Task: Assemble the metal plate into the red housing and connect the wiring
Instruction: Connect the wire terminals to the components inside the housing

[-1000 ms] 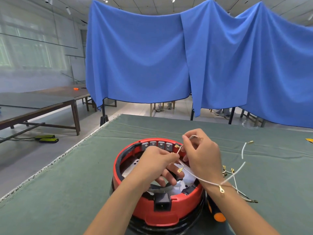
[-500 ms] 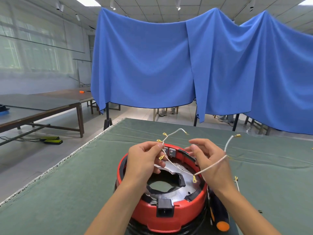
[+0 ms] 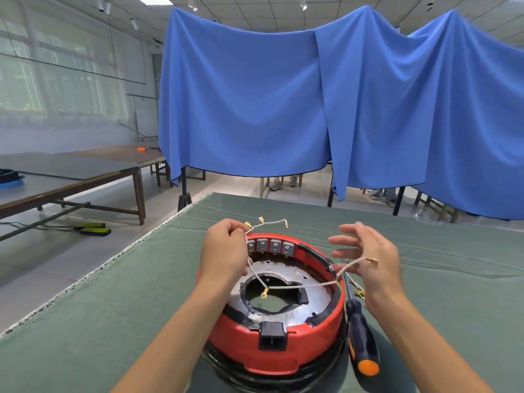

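Note:
The round red housing [image 3: 283, 353] stands on the green table cloth, with the metal plate [image 3: 314, 296] lying inside it around a dark central opening. A row of grey terminals [image 3: 269, 246] lines its far inner wall. My left hand [image 3: 224, 251] pinches white wires [image 3: 300, 285] with brass connectors above the housing's far left rim. One wire runs across the plate to my right hand [image 3: 371, 259], which hovers over the right rim with spread fingers; the wire lies across its palm.
A black screwdriver with an orange end [image 3: 361, 336] lies right of the housing, with more loose wires [image 3: 355, 287] beside it. The green cloth's [image 3: 113, 307] edge runs along the left. Blue drapes hang behind, brown tables at left.
Both hands rose off the plate and moved apart, the left to the far left rim, the right out over the right rim with fingers opening. The wires stretched between them.

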`<state>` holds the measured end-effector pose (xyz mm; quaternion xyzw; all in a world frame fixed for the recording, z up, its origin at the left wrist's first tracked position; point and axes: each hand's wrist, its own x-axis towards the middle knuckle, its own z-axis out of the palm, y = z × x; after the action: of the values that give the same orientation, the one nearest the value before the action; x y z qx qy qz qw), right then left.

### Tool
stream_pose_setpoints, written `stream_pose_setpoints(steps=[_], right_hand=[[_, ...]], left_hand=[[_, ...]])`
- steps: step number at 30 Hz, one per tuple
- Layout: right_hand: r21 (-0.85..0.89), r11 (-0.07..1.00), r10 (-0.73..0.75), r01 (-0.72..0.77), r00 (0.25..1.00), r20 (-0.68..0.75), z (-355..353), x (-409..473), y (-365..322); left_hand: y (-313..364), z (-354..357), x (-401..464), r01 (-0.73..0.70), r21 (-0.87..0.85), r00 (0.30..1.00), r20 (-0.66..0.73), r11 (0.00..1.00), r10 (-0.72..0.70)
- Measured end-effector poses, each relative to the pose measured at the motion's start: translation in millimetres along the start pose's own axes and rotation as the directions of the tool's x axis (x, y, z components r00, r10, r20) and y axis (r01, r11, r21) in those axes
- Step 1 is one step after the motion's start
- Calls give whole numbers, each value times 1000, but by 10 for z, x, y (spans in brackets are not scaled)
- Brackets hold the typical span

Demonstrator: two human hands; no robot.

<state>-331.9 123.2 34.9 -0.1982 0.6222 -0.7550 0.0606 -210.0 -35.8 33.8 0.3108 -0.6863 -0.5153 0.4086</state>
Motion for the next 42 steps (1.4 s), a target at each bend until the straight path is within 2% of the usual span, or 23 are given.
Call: stream_pose_setpoints(steps=[4,6,9,13,16,19,22,24,26,29,31,34,36,42], right_hand=[[-8,997,73,-73,992,104,40,-26,-85],[-48,993,118,-110,972,205,72,-51,-109],[-177,983,110,-59,949,295,131,-86,-86],[-222,974,112,-41,942,316,161,-82,-38],[-259,966,112,-28,943,315,156,-68,5],[-379,923,62,66,947,317,179,-82,63],[-565,787,-54,249,939,340,224,-93,143],[-639,690,-80,340,913,400,255,-71,157],[-641,689,-30,337,898,439,286,5,139],[-674,697,82,244,907,413,331,138,138],[-748,618,110,242,915,388,369,151,150],[-853,390,9,346,925,380,416,58,195],[-868,355,-10,346,930,367,419,19,200],[-910,269,117,316,927,356,471,-58,126]], left_hand=[[74,-189,228,-42,111,985,171,993,22],[86,-261,290,-137,208,953,294,969,72],[72,-254,302,-291,356,880,465,888,102],[67,-151,306,-295,331,796,604,896,39],[77,-75,330,-232,277,773,634,933,4],[77,-24,359,-149,199,738,675,969,-26],[52,38,426,-108,164,702,711,981,-41],[-1,73,478,-100,162,696,717,982,-47],[-92,89,542,-80,145,702,710,986,-48],[-205,103,616,-37,105,700,712,994,-50],[-216,143,636,-55,112,687,725,992,-44],[-197,180,589,-101,136,687,726,986,-30],[-187,167,526,-120,147,690,724,982,-24],[-162,61,320,-177,151,706,708,973,19]])
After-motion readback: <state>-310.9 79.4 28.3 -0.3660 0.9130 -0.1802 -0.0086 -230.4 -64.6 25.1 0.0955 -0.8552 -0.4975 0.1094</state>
